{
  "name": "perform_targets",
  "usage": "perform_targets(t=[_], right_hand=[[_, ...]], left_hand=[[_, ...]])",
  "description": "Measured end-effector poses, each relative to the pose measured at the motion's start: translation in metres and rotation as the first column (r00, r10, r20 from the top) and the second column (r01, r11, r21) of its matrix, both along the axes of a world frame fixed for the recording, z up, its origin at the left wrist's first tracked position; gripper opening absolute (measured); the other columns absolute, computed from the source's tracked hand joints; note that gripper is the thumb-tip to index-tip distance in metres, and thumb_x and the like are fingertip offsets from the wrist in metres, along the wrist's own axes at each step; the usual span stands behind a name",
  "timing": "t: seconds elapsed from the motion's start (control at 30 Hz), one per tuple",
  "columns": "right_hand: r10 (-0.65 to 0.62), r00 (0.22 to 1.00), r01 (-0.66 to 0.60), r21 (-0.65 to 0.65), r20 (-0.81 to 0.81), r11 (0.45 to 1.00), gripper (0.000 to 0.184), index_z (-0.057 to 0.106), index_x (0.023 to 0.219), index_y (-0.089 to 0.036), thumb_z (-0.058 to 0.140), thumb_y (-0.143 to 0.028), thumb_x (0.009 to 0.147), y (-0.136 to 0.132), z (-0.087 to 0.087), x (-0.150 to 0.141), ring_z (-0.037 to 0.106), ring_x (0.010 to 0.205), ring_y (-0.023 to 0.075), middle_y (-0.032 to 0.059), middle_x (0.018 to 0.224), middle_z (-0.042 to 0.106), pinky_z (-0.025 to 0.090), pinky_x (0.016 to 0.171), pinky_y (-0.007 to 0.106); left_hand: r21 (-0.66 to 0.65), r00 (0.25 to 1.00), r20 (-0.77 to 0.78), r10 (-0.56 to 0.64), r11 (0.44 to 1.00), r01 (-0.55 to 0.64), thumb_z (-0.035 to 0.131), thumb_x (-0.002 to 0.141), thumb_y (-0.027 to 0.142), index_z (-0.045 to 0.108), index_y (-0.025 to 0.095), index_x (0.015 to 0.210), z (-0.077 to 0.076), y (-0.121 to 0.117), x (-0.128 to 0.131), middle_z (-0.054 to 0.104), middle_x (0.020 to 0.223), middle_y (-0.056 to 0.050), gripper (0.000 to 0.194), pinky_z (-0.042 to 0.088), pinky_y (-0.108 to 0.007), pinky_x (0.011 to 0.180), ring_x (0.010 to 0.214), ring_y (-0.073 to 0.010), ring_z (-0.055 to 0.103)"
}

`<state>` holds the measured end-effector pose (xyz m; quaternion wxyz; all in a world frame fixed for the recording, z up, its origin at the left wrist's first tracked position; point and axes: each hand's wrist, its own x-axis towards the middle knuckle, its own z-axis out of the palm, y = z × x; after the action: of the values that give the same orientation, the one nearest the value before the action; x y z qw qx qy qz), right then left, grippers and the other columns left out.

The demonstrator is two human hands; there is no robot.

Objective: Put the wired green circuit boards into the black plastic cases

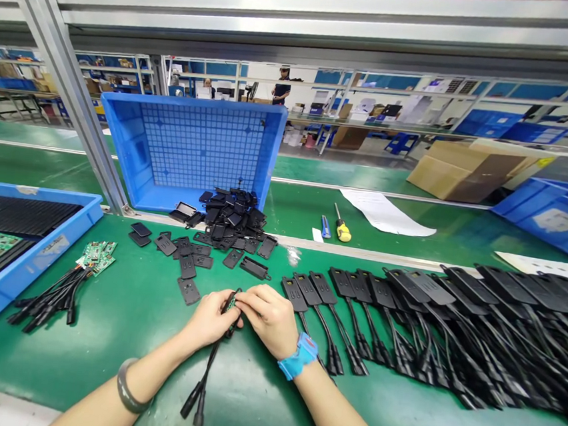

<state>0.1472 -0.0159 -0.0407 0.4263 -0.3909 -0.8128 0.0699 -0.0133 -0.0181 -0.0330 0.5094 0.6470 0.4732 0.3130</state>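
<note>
My left hand (209, 318) and my right hand (270, 317) meet over the green mat, both closed on one small green circuit board with a black housing piece (231, 301). Its black cable (205, 373) hangs toward me and ends in two plugs (193, 408). A blue strap is on my right wrist, a dark bangle on my left. Just beyond my hands lie loose black housing shells (191, 268), and a heap of them (231, 216) spills from a tipped blue bin (189, 150).
Several bare boards with cables (63, 285) lie at left beside a blue tray of boards (3, 259). A long row of finished housed cables (429, 321) fills the right. A yellow-handled screwdriver (341, 226), paper sheet (384, 212) and blue crate (555, 216) lie beyond. People stand far back.
</note>
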Motion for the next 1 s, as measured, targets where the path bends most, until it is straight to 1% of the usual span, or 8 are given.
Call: perform_targets(t=[0.13, 0.27, 0.43, 0.63, 0.73, 0.83, 0.9, 1.0], right_hand=[[0.006, 0.999, -0.006, 0.018, 0.040, 1.000, 0.019, 0.070, 0.091, -0.022, 0.051, -0.025, 0.093, 0.001, -0.001, 0.000, 0.057, 0.075, 0.0155, 0.0045, 0.080, 0.065, 0.044, 0.069, 0.025], [0.007, 1.000, -0.007, 0.028, -0.006, 1.000, 0.017, 0.069, 0.088, -0.021, 0.053, -0.024, 0.092, 0.001, -0.003, -0.003, 0.057, 0.075, 0.0145, 0.0038, 0.079, 0.065, 0.044, 0.069, 0.024], [0.019, 1.000, -0.019, -0.020, -0.019, 1.000, 0.018, 0.068, 0.085, -0.020, 0.052, -0.024, 0.092, 0.002, -0.005, -0.001, 0.057, 0.076, 0.0152, 0.0040, 0.080, 0.064, 0.045, 0.071, 0.026], [0.019, 0.979, -0.012, -0.032, 0.204, 0.999, 0.023, 0.061, 0.086, -0.017, 0.041, -0.023, 0.095, 0.000, 0.002, -0.003, 0.054, 0.081, 0.0175, 0.0062, 0.082, 0.058, 0.045, 0.071, 0.028], [0.009, 0.961, 0.026, -0.126, 0.275, 0.992, 0.019, 0.057, 0.084, -0.018, 0.042, -0.023, 0.094, 0.001, 0.009, -0.005, 0.054, 0.082, 0.0187, 0.0059, 0.083, 0.057, 0.046, 0.069, 0.029], [-0.043, 0.966, 0.108, -0.249, 0.255, 0.962, 0.013, 0.056, 0.082, -0.020, 0.047, -0.019, 0.091, 0.020, 0.016, 0.006, 0.057, 0.078, 0.0159, 0.0038, 0.084, 0.060, 0.047, 0.068, 0.025], [-0.157, 0.949, 0.231, -0.265, 0.272, 0.936, 0.016, 0.057, 0.081, -0.018, 0.046, -0.016, 0.092, 0.045, 0.018, 0.026, 0.058, 0.075, 0.0153, 0.0052, 0.081, 0.061, 0.047, 0.068, 0.025], [-0.350, 0.874, 0.446, -0.268, 0.336, 0.854, 0.018, 0.058, 0.079, -0.012, 0.047, -0.018, 0.092, 0.086, 0.017, 0.063, 0.058, 0.072, 0.0155, 0.0059, 0.077, 0.059, 0.046, 0.068, 0.028]], left_hand=[[0.004, 1.000, 0.007, 0.001, 1.000, -0.001, 0.047, 0.080, 0.023, 0.056, 0.017, 0.076, -0.003, 0.001, -0.001, 0.063, 0.066, -0.002, 0.012, 0.039, -0.020, 0.048, 0.050, -0.0118, 0.053], [-0.011, 1.000, 0.018, 0.000, 1.000, 0.000, 0.047, 0.079, 0.023, 0.056, 0.016, 0.076, -0.005, 0.001, -0.002, 0.063, 0.065, -0.002, 0.011, 0.039, -0.020, 0.048, 0.049, -0.0119, 0.053], [-0.038, 1.000, 0.016, 0.003, 0.999, -0.002, 0.048, 0.076, 0.022, 0.057, 0.016, 0.077, -0.007, 0.001, -0.003, 0.064, 0.064, -0.001, 0.010, 0.039, -0.020, 0.047, 0.048, -0.0125, 0.055], [-0.090, 0.999, 0.031, -0.004, 0.996, 0.007, 0.050, 0.073, 0.022, 0.056, 0.016, 0.073, -0.007, 0.001, -0.003, 0.064, 0.061, -0.003, 0.009, 0.038, -0.020, 0.044, 0.043, -0.0123, 0.053], [-0.125, 0.999, 0.051, -0.003, 0.992, 0.009, 0.051, 0.074, 0.026, 0.055, 0.016, 0.075, -0.003, 0.003, -0.004, 0.062, 0.060, -0.003, 0.011, 0.039, -0.020, 0.042, 0.042, -0.0123, 0.053], [-0.194, 0.992, 0.101, 0.075, 0.980, -0.054, 0.052, 0.076, 0.034, 0.053, 0.016, 0.085, 0.001, 0.005, -0.005, 0.062, 0.064, -0.004, 0.021, 0.039, -0.019, 0.039, 0.047, -0.0145, 0.058], [-0.255, 0.975, 0.170, 0.146, 0.962, -0.100, 0.056, 0.076, 0.041, 0.052, 0.015, 0.095, 0.003, 0.006, -0.006, 0.061, 0.069, -0.004, 0.032, 0.039, -0.018, 0.038, 0.052, -0.0163, 0.061], [-0.286, 0.951, 0.257, 0.174, 0.953, -0.098, 0.062, 0.074, 0.047, 0.052, 0.014, 0.104, 0.006, 0.006, -0.008, 0.061, 0.073, -0.005, 0.046, 0.040, -0.019, 0.041, 0.055, -0.0159, 0.061]])
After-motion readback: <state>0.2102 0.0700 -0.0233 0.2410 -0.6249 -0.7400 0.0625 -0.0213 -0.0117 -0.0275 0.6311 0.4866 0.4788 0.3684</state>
